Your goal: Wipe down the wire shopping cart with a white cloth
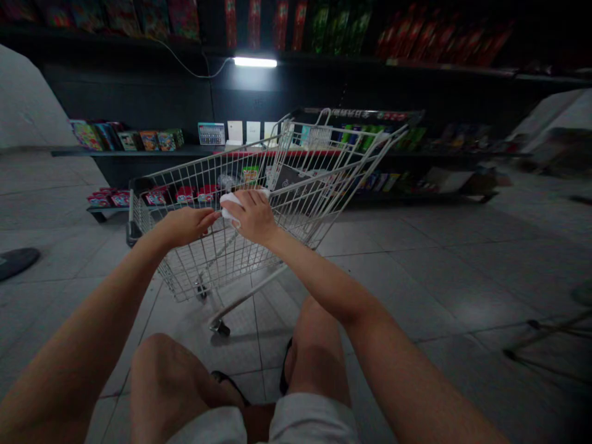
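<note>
A wire shopping cart (240, 246) stands side-on in front of me, its handle end at the upper right. My right hand (253, 216) is closed around a crumpled white cloth (230, 200), which it presses against the wires of the cart's side. Just left of it, my left hand (189, 225) is closed at the cart's side, its fingers wrapped on a side wire and the fingertips close to the cloth. Part of the cloth is hidden beneath my right fingers.
Behind the cart runs a dark shelf unit (152, 92) with boxes, bottles and a lit lamp (255, 62). Cart wheels (221, 328) rest on the tiled floor (398, 271) near my feet. A shoe (18, 262) shows at the left, and thin dark legs of a stand (546, 357) at the right.
</note>
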`<state>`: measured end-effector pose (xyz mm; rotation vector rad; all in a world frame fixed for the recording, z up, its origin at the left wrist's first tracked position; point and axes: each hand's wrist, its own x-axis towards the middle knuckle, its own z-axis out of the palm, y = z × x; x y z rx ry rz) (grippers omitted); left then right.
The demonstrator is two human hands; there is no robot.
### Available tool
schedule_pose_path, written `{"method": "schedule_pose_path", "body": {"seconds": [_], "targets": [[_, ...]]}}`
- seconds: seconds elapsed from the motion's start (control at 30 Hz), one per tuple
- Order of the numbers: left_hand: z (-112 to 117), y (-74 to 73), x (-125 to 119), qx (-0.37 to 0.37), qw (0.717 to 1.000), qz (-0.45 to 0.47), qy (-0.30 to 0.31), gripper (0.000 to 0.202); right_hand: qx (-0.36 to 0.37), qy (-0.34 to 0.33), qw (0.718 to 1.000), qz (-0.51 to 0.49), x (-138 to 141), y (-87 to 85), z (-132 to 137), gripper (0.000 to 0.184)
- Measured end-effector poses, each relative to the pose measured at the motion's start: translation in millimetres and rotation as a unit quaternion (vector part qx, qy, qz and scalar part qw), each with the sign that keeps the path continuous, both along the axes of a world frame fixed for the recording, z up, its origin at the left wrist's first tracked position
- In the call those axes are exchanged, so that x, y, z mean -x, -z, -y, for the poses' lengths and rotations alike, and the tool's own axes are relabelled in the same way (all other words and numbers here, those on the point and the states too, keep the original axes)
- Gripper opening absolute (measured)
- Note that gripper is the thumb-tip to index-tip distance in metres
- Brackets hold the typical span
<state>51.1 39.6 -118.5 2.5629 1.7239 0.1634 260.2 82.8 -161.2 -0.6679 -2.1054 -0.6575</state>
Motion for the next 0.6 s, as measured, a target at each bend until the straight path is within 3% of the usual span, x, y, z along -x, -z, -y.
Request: {"method": "schedule_pose_path", "body": {"seconds": [0.07, 0.13, 0.27, 0.37, 0.43, 0.6], "targets": [[3, -1.9, 1, -0.009, 0.999, -0.037, -0.009, 0.054, 0.004, 0.024, 0.999, 0.047, -14, 8.2, -10, 0.039], [4, -3.5, 5, -0.005, 0.999, -0.039, -0.013, 0.055, 0.022, 0.056, 0.997, 0.055, -50, 8.2, -27, 0.040], [2, -6.0, 21, 0.020, 1.000, -0.011, -0.016, 0.055, 0.062, 0.179, 0.981, -0.050, -153, -9.9, -63, 0.036], [1, -8.3, 31, 0.036, 0.999, 0.014, -0.025, 0.056, 0.072, 0.229, 0.964, -0.112, -187, -17.6, -75, 0.033], [1, -9.6, 36, 0.042, 0.998, 0.028, -0.031, 0.057, 0.072, 0.217, 0.966, -0.118, -168, -13.2, -71, 0.031], [3, -10.7, 47, 0.038, 0.997, 0.019, -0.061, 0.058, 0.034, 0.082, 0.994, -0.062, -52, 11.2, -38, 0.041]]}}
